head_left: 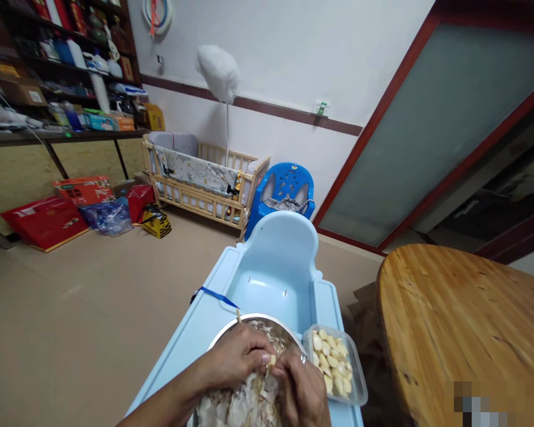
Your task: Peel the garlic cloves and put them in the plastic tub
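The person's left hand [240, 356] and right hand [300, 382] met fingertip to fingertip, both pinching a small, pale yellow garlic clove [272, 360] above a round, shiny metal bowl [289, 332]. Papery, whitish garlic skins [244, 403] filled the bowl beneath them. Just beside the right hand, a clear plastic rectangular container [359, 379] held many peeled, cream-coloured cloves [333, 356]. Bowl and container rested on a light blue plastic child's seat [173, 362], with a narrow, dark blue strap [218, 296] beyond the bowl's left side. A varnished, rounded wooden table [463, 308] stood to the right. Farther off were a bright blue plastic chair [289, 181] and a slatted, pale wooden crib [204, 172].
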{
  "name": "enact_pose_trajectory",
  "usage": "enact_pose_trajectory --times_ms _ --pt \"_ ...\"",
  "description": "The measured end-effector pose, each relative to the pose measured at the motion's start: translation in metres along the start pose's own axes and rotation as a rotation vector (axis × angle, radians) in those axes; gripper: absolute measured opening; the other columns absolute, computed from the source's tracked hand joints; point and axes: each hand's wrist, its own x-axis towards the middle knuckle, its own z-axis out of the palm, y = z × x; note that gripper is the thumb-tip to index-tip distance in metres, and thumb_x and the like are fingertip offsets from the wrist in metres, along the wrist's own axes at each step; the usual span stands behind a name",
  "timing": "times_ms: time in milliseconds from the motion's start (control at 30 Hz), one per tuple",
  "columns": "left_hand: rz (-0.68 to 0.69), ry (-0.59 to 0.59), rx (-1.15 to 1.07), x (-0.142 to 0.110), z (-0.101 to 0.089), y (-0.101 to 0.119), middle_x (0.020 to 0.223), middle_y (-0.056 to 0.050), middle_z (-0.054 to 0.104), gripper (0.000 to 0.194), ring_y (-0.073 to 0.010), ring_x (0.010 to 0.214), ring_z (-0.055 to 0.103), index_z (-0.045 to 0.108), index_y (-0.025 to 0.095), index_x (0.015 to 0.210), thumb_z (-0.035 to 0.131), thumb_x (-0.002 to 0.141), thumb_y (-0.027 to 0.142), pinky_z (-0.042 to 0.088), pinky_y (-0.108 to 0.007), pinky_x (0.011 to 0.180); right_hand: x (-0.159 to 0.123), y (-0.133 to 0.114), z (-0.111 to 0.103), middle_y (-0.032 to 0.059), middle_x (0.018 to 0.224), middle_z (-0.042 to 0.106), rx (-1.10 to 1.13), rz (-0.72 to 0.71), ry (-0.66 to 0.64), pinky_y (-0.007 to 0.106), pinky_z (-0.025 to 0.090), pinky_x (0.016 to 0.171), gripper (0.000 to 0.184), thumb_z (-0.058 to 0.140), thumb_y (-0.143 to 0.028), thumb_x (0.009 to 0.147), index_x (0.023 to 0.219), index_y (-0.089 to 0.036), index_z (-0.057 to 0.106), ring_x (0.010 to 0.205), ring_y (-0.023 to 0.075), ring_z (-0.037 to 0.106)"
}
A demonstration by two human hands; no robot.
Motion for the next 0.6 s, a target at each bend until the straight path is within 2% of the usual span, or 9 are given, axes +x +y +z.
enact_pose_trajectory --times_ms 167,300,400,533,600 --pt "-0.064 0.057 -0.258 0.0006 0.0037 -0.0067 0.058 0.001 0.058 0.021 -0.0127 0.054 0.052 0.063 0.012 0.073 0.049 0.079 0.027 0.038 -0.020 0.052 0.0046 -0.0042 -0.0008 0.0028 0.064 0.053 0.054 -0.080 -0.081 0.026 0.038 0.052 0.017 0.038 -0.006 0.081 0.076 -0.021 0.045 0.056 0.0173 0.054" --pt "-0.072 0.089 -0.326 0.0025 0.0031 -0.0034 0.057 0.002 0.055 0.019 -0.0114 0.052 0.050 0.062 0.011 0.070 0.052 0.077 0.026 0.037 -0.019 0.051 0.0071 -0.0074 -0.0007 0.0031 0.063 0.054 0.093 -0.034 -0.172 0.026 0.038 0.052 0.015 0.040 -0.010 0.082 0.074 -0.020 0.048 0.058 0.0179 0.055" --pt "-0.078 0.136 -0.316 0.0037 0.0027 -0.0006 0.055 0.002 0.055 0.018 -0.0110 0.051 0.049 0.064 0.011 0.070 0.052 0.076 0.023 0.038 -0.019 0.051 0.0071 -0.0086 -0.0024 0.0023 0.064 0.058 0.159 0.073 -0.185 0.024 0.040 0.054 0.018 0.041 -0.013 0.085 0.074 -0.020 0.053 0.057 0.0158 0.056" --pt "-0.083 0.168 -0.264 0.0039 0.0032 0.0002 0.059 0.001 0.059 0.015 -0.0119 0.054 0.052 0.067 0.011 0.072 0.056 0.074 0.022 0.039 -0.019 0.052 0.0056 -0.0076 -0.0045 -0.0018 0.056 0.057 0.137 0.347 -0.020 0.022 0.040 0.049 0.010 0.060 -0.027 0.078 0.071 -0.020 0.059 0.048 0.0135 0.052" --pt "-0.089 0.163 -0.247 0.0036 0.0037 0.0001 0.060 0.000 0.061 0.015 -0.0124 0.054 0.053 0.068 0.011 0.072 0.058 0.072 0.022 0.039 -0.019 0.052 0.0063 -0.0073 -0.0043 -0.0015 0.057 0.060 0.166 0.442 0.012 0.022 0.042 0.049 0.012 0.064 -0.031 0.075 0.076 -0.019 0.062 0.049 0.0143 0.054"
